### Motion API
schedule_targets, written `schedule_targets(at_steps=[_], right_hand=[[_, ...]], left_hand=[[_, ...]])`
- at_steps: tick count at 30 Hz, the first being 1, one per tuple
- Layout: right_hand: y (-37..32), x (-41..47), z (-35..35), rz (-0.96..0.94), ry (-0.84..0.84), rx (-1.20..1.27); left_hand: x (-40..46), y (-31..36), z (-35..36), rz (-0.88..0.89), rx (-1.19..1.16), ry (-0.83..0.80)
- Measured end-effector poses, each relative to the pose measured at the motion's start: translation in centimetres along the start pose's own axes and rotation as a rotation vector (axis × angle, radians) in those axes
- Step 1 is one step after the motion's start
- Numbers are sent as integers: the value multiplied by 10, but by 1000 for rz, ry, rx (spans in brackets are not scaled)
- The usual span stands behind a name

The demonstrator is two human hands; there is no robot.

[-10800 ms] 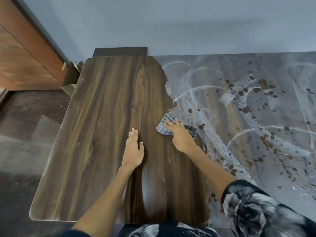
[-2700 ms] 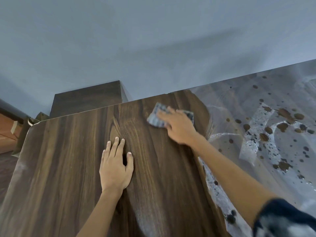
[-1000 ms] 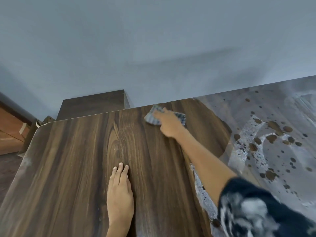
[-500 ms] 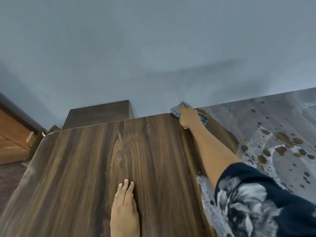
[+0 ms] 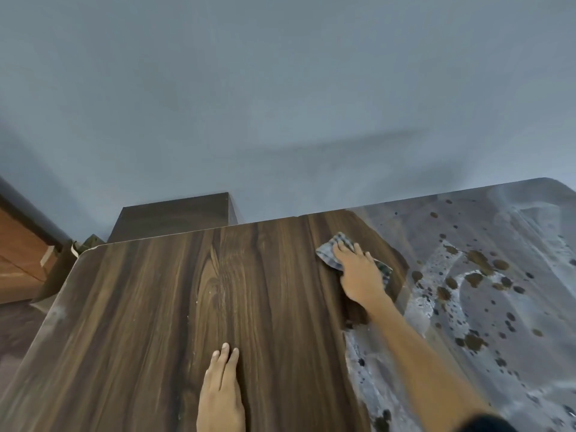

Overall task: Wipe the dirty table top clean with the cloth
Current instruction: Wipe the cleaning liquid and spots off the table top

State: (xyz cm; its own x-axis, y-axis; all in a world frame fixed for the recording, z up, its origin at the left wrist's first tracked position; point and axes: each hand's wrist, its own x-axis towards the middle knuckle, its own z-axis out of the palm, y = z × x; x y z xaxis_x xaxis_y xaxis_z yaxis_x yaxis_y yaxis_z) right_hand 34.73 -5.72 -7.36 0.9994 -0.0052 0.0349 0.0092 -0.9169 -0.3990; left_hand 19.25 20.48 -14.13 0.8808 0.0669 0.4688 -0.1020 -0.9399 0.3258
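Beside grey wall (image 5: 280,104), table top (image 5: 140,307) half-clean; right hand (image 5: 361,275) flat-fingered on cloth (image 5: 327,255), left hand (image 5: 221,397) flat.

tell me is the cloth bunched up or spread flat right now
Bunched up. The cloth is crumpled under the right hand, with only small rumpled edges showing around the fingers on the table top.

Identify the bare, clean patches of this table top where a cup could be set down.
Free: wood between left hand and table left edge; also between that hand and cloth. Crowded: right hand on cloth; smeared area beyond.
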Motion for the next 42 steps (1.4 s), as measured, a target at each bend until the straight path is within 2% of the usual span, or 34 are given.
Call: schedule_targets(at_steps=[3, 7, 9, 10, 12, 14, 15, 18, 20, 24, 26, 28, 31, 34, 36, 38, 39, 41, 42], right_hand=[[-41, -3, 3, 27, -84, 38], [-75, -128, -1, -378, -303, 41], [-60, -187, -6, -445, -342, 52], [-45, -207, -8, -412, -331, 59], [-14, -217, -20, -184, -216, 94], [10, -188, -29, 11, -95, 65], [17, -167, -31, 45, -79, 56], [-3, -121, -27, 120, -110, 62], [-33, -128, -19, 122, -165, 47], [-57, -210, -17, -252, -328, 67], [-37, -250, -20, -310, -361, 70], [-12, -264, -31, -184, -270, 75], [24, -216, -38, 77, -68, 85], [24, -149, -34, 184, -101, 73], [-4, -141, -23, 239, -138, 76], [-38, -170, -13, 134, -198, 81], [-49, -194, -11, 16, -246, 83], [-51, -242, -16, -204, -345, 85], [-44, -264, -20, -242, -385, 96]], left_hand=[[-17, 8, -10, 36, -14, -13], [-48, 20, -30, -65, -137, -180], [-58, 22, -36, -43, -160, -215], [-63, 24, -40, -37, -171, -231], [-75, 27, -49, -38, -180, -272], [-85, 30, -54, -44, -155, -282], [-89, 31, -57, -46, -140, -284], [-95, 32, -62, -52, -64, -292], [-97, 35, -64, -65, 28, -274], [-97, 42, -69, -119, 96, -288], [-95, 47, -71, -153, 89, -341], [-94, 49, -72, -189, 94, -404], [-93, 55, -76, -249, 91, -438], [-92, 61, -79, -286, 81, -437], [-92, 65, -81, -318, 83, -466], [-92, 64, -83, -295, 90, -473], [-92, 63, -83, -270, 94, -479], [-92, 61, -84, -235, 118, -483], [-92, 61, -85, -229, 119, -476]])
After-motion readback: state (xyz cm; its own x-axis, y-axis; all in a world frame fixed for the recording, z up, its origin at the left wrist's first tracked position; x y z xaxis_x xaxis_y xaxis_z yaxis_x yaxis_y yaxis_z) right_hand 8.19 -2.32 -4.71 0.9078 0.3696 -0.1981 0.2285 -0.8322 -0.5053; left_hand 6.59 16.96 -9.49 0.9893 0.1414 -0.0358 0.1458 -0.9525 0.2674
